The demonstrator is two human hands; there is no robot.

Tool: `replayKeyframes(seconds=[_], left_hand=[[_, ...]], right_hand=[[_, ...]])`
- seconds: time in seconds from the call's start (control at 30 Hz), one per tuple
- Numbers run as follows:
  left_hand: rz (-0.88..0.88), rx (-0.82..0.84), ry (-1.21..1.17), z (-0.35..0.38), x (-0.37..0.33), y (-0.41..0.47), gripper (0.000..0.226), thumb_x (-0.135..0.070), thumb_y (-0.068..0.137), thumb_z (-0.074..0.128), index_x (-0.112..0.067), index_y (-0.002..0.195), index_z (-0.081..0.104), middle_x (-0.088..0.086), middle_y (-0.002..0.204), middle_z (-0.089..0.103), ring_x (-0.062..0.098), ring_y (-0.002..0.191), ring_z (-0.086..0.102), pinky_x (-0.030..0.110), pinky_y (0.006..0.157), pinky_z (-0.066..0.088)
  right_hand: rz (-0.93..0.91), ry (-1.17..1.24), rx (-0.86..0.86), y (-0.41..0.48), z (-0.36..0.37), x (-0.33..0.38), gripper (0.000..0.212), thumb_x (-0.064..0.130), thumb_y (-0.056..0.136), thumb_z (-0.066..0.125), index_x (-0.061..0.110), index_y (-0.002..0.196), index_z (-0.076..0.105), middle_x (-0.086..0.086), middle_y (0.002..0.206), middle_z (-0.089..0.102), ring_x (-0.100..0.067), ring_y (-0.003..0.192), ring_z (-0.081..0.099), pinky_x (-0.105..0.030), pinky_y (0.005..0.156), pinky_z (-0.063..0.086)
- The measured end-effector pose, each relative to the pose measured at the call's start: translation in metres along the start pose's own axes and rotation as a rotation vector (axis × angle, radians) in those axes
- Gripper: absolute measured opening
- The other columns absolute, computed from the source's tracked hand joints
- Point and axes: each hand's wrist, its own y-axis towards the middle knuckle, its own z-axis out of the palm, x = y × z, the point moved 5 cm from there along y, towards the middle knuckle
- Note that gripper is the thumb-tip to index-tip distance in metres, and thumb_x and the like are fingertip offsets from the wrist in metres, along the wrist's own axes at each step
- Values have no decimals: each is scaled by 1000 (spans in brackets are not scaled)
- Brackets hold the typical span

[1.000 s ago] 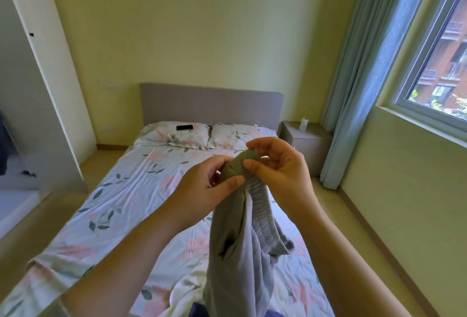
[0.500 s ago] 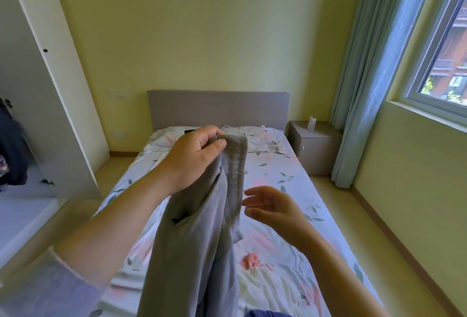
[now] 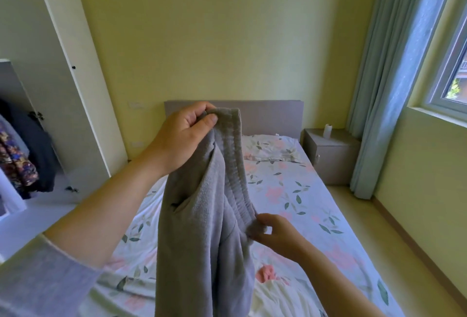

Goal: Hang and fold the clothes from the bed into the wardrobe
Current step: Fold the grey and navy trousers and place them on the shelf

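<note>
Trousers (image 3: 202, 228): grey, hanging between both grips above the bed (image 3: 303, 190).
Left grip (image 3: 182, 137): we pinch their top edge, raised high.
Right grip (image 3: 275, 233): we pinch the edge lower, to the right.
Wardrobe (image 3: 75, 89): open, left.

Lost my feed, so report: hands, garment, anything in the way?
Left hand grips grey garment at waistband, high. Right hand pinches band lower. Garment hangs over bed. Wardrobe door open; nothing blocking seen.
</note>
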Motion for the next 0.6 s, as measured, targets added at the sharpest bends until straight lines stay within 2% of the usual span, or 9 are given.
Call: replayKeyframes(seconds=[0.1,0.23,0.3,0.37,0.47,0.6], left_hand=[[-5,-49,-11,-10,4,1,25,-31,93,48,-12,98,64,29,91,58,22,80,52,33,77,40],[-48,-91,-25,-18,23,0,20,-32,92,48,-20,93,65,13,84,63,12,80,54,27,77,41],[-81,-114,10,-18,35,-1,19,-27,97,50,-16,95,64,12,86,64,10,81,56,28,79,42],[-116,-145,32,-17,47,-2,16,-20,100,49,-17,95,64,-1,84,64,5,79,56,23,78,43],[-155,-171,74,-13,59,-2,18,-17,102,46,-10,100,62,1,88,63,10,81,56,20,75,42],[-192,-221,122,-12,77,-8,19,-16,102,42,-7,100,59,4,88,60,7,77,52,9,66,39]], right_hand=[[65,-106,-1,-3,1,-18,30,38,92,63,11,104,70,-4,101,70,-21,91,63,-33,85,53],[86,-212,-3,-13,-8,-33,20,32,97,56,22,108,70,4,104,70,-11,91,63,-21,83,51],[120,-259,16,-17,-14,-40,21,33,97,53,25,108,68,5,104,70,-12,92,63,-22,84,51],[170,-341,14,-23,-22,-47,24,39,96,51,26,112,65,3,108,69,-15,95,64,-27,87,51],[228,-481,-108,-30,-42,-53,34,47,97,47,28,124,55,-2,117,67,-22,103,62,-32,90,49],[301,-599,-323,-34,-79,-51,28,43,97,46,27,119,53,-2,112,68,-23,105,59,-35,90,39]])
